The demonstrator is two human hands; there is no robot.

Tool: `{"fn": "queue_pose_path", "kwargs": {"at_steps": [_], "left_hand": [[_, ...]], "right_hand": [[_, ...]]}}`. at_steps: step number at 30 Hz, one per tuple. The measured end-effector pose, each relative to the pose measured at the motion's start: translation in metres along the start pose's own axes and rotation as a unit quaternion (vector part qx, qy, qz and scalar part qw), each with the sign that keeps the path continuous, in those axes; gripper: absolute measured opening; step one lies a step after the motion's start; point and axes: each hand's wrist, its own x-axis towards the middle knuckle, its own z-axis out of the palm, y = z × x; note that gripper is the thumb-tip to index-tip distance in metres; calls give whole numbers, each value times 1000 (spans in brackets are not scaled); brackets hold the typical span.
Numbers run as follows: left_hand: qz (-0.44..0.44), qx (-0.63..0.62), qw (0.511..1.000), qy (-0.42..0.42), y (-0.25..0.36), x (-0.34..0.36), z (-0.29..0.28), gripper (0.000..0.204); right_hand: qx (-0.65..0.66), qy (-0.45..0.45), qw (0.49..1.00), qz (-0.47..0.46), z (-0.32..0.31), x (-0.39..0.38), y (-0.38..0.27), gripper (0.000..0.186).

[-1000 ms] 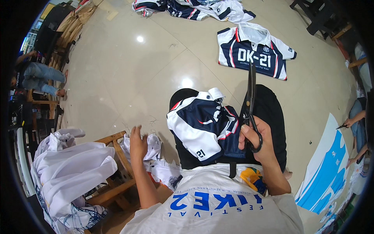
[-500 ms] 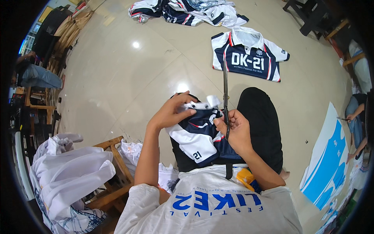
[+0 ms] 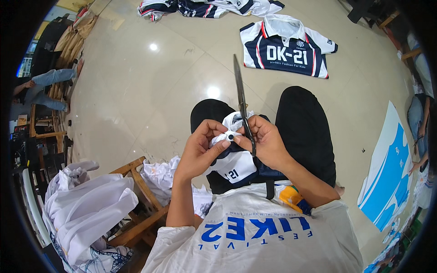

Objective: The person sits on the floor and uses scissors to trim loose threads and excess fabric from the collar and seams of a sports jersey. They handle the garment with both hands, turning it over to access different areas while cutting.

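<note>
Across my lap lies a white and navy polo shirt (image 3: 236, 165), its white button placket lifted between my hands. My left hand (image 3: 200, 150) pinches the white cloth beside a dark button (image 3: 231, 137). With my right hand (image 3: 267, 144) I hold dark metal scissors (image 3: 239, 86), blades pointing up and away from me. That hand's thumb and fingertips also press against the placket, close to the button. The scissor handles are partly hidden by the right hand, and much of the shirt is bunched beneath both hands.
A matching folded shirt (image 3: 255, 51) lies on the tiled floor ahead, with a heap of similar shirts (image 3: 209, 9) beyond. White garments (image 3: 86, 195) hang over a wooden frame (image 3: 136, 177) at left. Blue-and-white printed sheets (image 3: 387, 173) lie at right. Other people sit at both sides.
My left hand has moved right and down, and the two hands have come together at the placket's button. The scissors have shifted left with my right hand and now tilt left.
</note>
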Motion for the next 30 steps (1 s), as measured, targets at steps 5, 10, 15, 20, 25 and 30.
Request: {"fn": "queue_pose_path", "kwargs": {"at_steps": [5,10,15,20,25,30], "left_hand": [[11,55,996,72,-18,-5,-7,10],[-6,93,992,84,-19,-9,-7,7],[-12,174,983,60,-11,-8,-6,13],[-22,233,970,64,-6,-9,-4,14],[5,175,980,97,-15,-10,1,13],[48,160,978,129,-24,-8,-6,12]], "right_hand": [[1,12,1000,9,3,-1,-5,20],[-16,23,1000,9,3,-1,1,22],[-48,19,998,20,2,-2,2,21],[-27,20,999,13,3,-1,3,21],[-42,68,997,-10,3,0,1,21],[-48,123,991,-30,5,-14,-14,19]]}}
